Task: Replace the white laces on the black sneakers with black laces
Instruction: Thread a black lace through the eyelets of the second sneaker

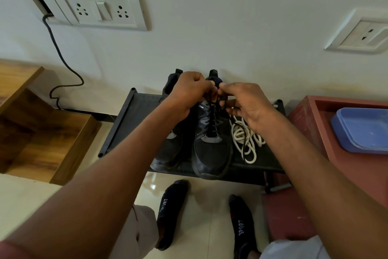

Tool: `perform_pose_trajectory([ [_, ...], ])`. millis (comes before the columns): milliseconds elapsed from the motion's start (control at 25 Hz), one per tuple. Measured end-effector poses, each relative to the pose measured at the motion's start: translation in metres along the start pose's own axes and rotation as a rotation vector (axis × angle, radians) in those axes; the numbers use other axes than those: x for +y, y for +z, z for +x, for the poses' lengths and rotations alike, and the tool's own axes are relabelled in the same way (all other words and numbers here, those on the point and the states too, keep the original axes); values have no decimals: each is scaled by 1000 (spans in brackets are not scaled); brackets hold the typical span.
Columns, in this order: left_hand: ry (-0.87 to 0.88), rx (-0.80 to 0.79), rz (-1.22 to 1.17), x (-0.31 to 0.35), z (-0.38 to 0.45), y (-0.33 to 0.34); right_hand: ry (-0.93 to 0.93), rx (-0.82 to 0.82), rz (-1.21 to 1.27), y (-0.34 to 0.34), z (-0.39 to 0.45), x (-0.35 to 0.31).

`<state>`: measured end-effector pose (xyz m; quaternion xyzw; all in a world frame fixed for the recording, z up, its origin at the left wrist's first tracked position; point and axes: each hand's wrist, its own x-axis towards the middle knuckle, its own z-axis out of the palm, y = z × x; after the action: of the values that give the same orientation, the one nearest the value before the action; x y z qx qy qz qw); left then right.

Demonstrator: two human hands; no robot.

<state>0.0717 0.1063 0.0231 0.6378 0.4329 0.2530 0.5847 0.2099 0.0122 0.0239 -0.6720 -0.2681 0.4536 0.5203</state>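
Observation:
Two black sneakers stand side by side on a black shoe rack (128,120), toes toward me. The right sneaker (212,149) is threaded with a black lace (213,121) up to its top eyelets. My left hand (189,92) and my right hand (245,105) meet above its tongue, each pinching an end of that black lace. The left sneaker (168,153) is partly hidden under my left forearm, so its lacing cannot be seen. A heap of white laces (245,139) lies on the rack just right of the sneakers, with a thin black lace end trailing across it.
A red cabinet (304,130) holding a blue plastic tray (361,130) stands to the right. Wooden shelving (42,132) sits on the left. Wall sockets (100,9) and a dark cable (63,63) are behind. My socked feet (172,212) stand on the tiled floor below the rack.

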Motion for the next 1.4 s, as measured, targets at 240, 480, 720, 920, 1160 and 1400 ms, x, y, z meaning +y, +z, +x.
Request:
perform_pose_trajectory([
  [240,-96,17,-165,-14,7,4,135,-11,284,1,3,13],
  [480,-112,-38,-156,-27,11,1,245,89,369,5,13,26],
  [720,82,-201,41,-22,11,-13,79,-17,213,7,15,26],
  [920,119,-334,185,-16,8,-15,-26,-76,-37,15,13,25],
  [1160,-1,-258,45,-16,10,-9,-145,-67,-159,20,9,20],
  [1400,-88,-162,-99,-19,11,-8,-12,-31,-49,14,19,21],
])
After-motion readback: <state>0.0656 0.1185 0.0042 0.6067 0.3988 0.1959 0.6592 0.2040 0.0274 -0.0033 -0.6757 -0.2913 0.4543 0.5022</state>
